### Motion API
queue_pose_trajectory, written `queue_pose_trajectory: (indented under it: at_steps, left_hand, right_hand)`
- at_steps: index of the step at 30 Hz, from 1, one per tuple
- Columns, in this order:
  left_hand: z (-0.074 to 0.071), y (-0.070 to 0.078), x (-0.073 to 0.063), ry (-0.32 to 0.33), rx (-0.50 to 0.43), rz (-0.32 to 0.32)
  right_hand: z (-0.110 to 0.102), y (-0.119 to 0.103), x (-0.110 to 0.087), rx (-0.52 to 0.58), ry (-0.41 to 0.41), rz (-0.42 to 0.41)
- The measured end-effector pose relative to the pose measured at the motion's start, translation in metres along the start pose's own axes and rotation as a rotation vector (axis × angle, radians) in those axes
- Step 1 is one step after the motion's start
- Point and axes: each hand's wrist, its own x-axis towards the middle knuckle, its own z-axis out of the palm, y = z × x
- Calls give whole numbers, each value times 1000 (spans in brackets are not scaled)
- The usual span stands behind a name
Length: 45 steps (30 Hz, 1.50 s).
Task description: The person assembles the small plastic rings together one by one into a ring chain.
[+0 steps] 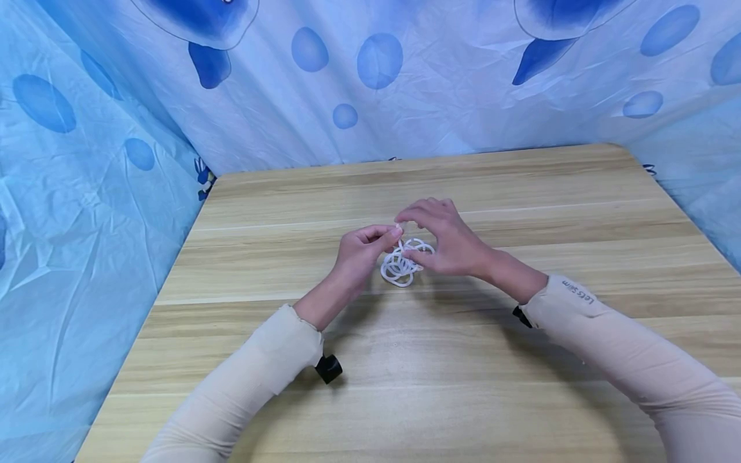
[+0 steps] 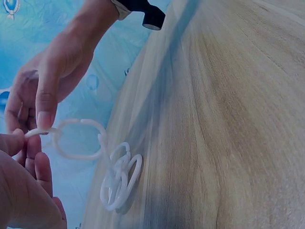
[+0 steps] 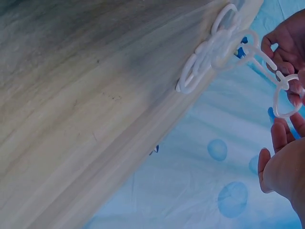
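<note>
A chain of white plastic oval links lies in a loose pile on the table, its upper end lifted. Between thumb and fingertips, my left hand pinches the raised end link. My right hand is close by on the other side, thumb and index finger apart. Its index tip is by the left fingertips, and its thumb is beside the chain. In the left wrist view, a raised link hangs beyond the fingers. In the right wrist view, the end link circles by the left fingertips; whether the right fingers touch it is unclear.
The wooden table reaches back to a blue patterned curtain, which also hangs along the left side. A small black camera sits under the left wrist, and another black device under the right sleeve.
</note>
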Motion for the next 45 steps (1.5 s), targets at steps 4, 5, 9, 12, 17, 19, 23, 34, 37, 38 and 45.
queue_pose_trajectory:
  at_steps: [4, 5, 9, 12, 17, 19, 23, 34, 37, 38, 45]
  left_hand:
    - [-2, 1, 1, 18, 23, -9]
    - [-2, 1, 2, 26, 27, -10]
    - [-3, 1, 4, 48, 19, -16]
    - [-4, 0, 5, 56, 4, -19]
    - [-8, 0, 5, 74, 18, -20]
    - [-11, 1, 5, 78, 24, -20]
    - [-18, 0, 6, 89, 36, -23]
    - [-45, -3, 7, 141, 45, -39]
    - [-51, -5, 7, 157, 67, -56]
    - [-53, -6, 7, 162, 69, -61]
    - [-67, -11, 6, 175, 85, -81]
  right_hand:
    - [-9, -1, 1, -13, 28, 24]
    - [-12, -1, 1, -10, 42, 31]
    - [-23, 1, 0, 3, 109, 64]
    - [-29, 5, -3, 16, 135, 91]
    - [-33, 11, -13, 42, 137, 124]
    - [-34, 12, -16, 48, 132, 137]
    - [-38, 14, -22, 55, 132, 164]
    - [-50, 23, -34, 36, 140, 198]
    - [-52, 25, -39, 20, 134, 213]
    - [-53, 26, -40, 13, 133, 219]
    - [-56, 29, -47, -1, 115, 257]
